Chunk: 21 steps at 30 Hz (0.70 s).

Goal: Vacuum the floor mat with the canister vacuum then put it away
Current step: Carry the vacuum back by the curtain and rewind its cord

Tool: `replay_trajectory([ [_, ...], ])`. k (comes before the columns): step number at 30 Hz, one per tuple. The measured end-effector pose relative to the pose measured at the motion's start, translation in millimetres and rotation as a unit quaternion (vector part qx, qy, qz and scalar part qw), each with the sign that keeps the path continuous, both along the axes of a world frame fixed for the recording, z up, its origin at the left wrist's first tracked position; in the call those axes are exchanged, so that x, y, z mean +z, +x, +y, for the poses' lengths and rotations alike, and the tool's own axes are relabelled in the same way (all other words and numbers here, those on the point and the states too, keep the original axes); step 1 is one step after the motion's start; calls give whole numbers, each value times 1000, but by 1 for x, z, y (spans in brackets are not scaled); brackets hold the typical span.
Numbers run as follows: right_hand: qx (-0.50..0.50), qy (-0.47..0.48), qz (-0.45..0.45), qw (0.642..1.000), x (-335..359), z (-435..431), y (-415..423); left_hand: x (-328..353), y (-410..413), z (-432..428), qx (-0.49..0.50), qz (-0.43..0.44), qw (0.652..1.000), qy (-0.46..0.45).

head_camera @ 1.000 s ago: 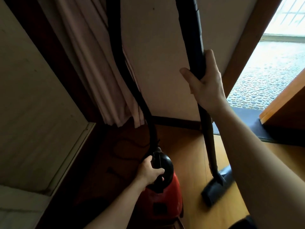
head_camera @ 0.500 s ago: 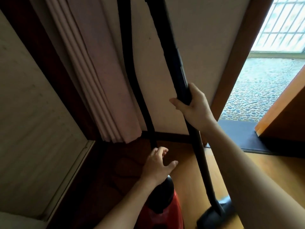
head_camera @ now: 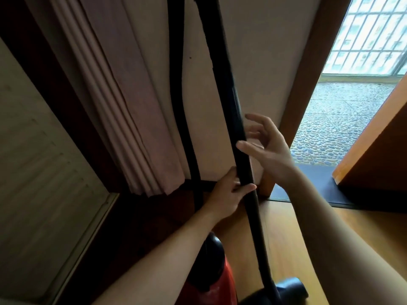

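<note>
Black wand point(head_camera: 243, 166) gripped by left hand point(head_camera: 226, 197), right hand point(head_camera: 273, 155) splayed just above.

Daylight pours through a gridded window point(head_camera: 374, 34) at upper right onto a pebble-patterned floor point(head_camera: 330, 128) beyond a wooden door frame point(head_camera: 308, 84), while the room inside lies in shade. A pleated pinkish curtain point(head_camera: 123, 106) hangs against a plain pale wall point(head_camera: 264, 62), its hem reaching a dark baseboard point(head_camera: 207, 185). The wood floor point(head_camera: 297, 249) meets a dark threshold point(head_camera: 312, 183). An orange-brown wooden panel point(head_camera: 378, 139) juts in at right; a pale ribbed panel point(head_camera: 33, 172) fills the left.
</note>
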State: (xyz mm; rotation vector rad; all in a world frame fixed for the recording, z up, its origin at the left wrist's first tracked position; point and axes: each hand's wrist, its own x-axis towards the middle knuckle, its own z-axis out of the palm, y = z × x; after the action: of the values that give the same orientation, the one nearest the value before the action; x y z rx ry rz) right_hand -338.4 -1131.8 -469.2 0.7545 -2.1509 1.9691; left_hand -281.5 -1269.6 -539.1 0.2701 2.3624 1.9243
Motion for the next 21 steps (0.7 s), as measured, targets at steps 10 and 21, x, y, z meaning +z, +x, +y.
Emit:
replay_trajectory([
  [10,59,133,-205,968,-102,7,19,41,-30,-29,9,52,999,-12],
  [21,-109,170,-118,972,-100,-12,-5,-86,70,-73,222,-175,897,-338],
])
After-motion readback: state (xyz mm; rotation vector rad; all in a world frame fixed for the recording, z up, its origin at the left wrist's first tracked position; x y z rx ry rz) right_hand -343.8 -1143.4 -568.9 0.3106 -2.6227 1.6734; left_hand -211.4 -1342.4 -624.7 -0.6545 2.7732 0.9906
